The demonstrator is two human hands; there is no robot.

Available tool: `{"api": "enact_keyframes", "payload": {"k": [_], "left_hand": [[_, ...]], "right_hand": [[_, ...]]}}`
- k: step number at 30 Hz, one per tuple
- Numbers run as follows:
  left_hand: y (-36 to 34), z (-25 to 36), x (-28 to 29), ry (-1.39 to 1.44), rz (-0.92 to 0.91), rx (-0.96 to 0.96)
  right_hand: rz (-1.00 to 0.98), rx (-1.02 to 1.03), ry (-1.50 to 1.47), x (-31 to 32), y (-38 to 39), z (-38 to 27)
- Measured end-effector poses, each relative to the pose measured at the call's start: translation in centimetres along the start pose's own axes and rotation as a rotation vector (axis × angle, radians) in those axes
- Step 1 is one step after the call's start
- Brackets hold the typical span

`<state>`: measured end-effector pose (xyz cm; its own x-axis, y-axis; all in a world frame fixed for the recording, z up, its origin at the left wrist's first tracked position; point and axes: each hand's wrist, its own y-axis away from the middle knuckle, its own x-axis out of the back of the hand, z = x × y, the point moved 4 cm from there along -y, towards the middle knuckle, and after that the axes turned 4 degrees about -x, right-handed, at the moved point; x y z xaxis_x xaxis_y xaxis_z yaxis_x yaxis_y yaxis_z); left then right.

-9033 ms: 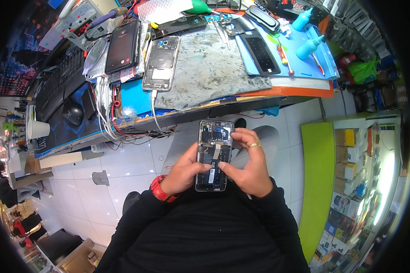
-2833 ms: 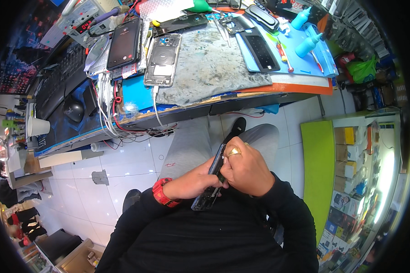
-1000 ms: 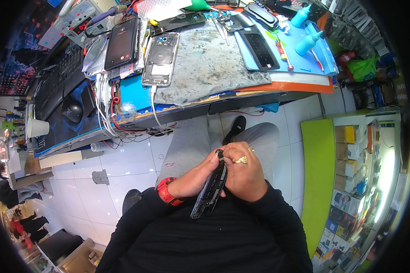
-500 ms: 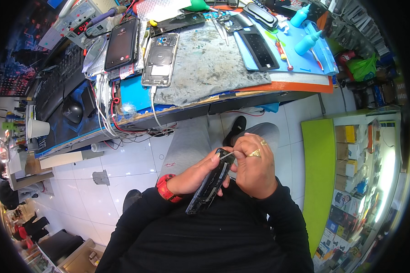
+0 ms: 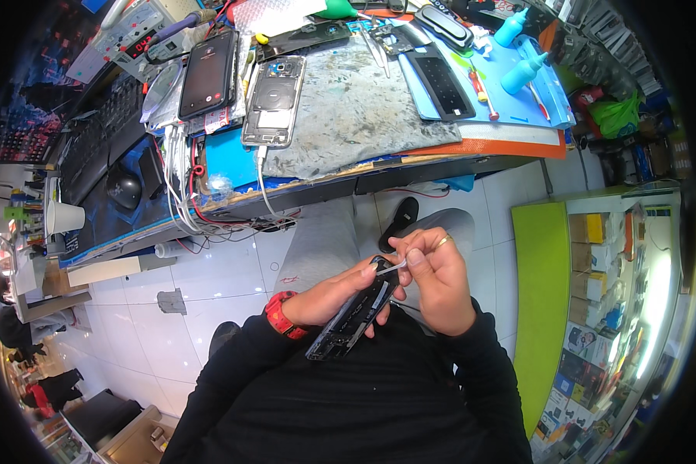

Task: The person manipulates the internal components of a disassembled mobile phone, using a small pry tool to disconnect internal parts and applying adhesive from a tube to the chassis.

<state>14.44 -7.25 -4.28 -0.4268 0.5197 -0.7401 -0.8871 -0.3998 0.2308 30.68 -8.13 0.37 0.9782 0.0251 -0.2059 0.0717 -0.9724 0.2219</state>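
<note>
Over my lap, my left hand (image 5: pixel 331 298) is wrapped round a dark phone frame (image 5: pixel 349 319), which is tilted with its opened inner side up. My thumb lies along its edge near the upper end. With thumb and fingertips, my right hand (image 5: pixel 439 288) pinches a thin whitish strip (image 5: pixel 391 268) that reaches to the phone's upper end. Whether the strip is stuck to the frame there I cannot tell.
On the workbench ahead, a grey mat (image 5: pixel 356 108) bears an opened phone (image 5: pixel 273 100) with a white cable (image 5: pixel 261 166) plugged in. Another phone (image 5: pixel 209 73), blue bottles (image 5: pixel 523 73) and a screwdriver (image 5: pixel 479 87) lie around it. A green-edged display case (image 5: pixel 537 309) stands at right.
My right hand has turned so its thumb faces up, and more of the whitish strip shows. The phone frame has shifted slightly, its lower end moving left.
</note>
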Motion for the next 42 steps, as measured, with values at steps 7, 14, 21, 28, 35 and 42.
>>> {"api": "enact_keyframes", "payload": {"k": [7, 14, 21, 28, 35, 42], "left_hand": [[0.1, -0.5, 0.5, 0.04, 0.007, 0.023], [0.2, 0.6, -0.1, 0.003, 0.015, 0.039], [0.4, 0.6, 0.1, -0.007, 0.034, 0.055], [0.5, 0.8, -0.1, -0.041, 0.021, 0.034], [0.4, 0.7, 0.0, -0.023, 0.006, 0.027], [0.5, 0.5, -0.1, -0.003, 0.008, 0.038]], "right_hand": [[-0.07, -0.019, -0.164, 0.4, -0.1, 0.5], [-0.043, 0.025, -0.224, 0.2, 0.2, -0.1], [-0.015, 0.086, -0.163, 0.5, 0.2, 0.1], [0.022, 0.037, -0.188, 0.2, 0.4, -0.6], [-0.007, 0.017, -0.362, 0.8, -0.1, 0.7], [0.006, -0.026, -0.413, 0.9, -0.1, 0.3]]}}
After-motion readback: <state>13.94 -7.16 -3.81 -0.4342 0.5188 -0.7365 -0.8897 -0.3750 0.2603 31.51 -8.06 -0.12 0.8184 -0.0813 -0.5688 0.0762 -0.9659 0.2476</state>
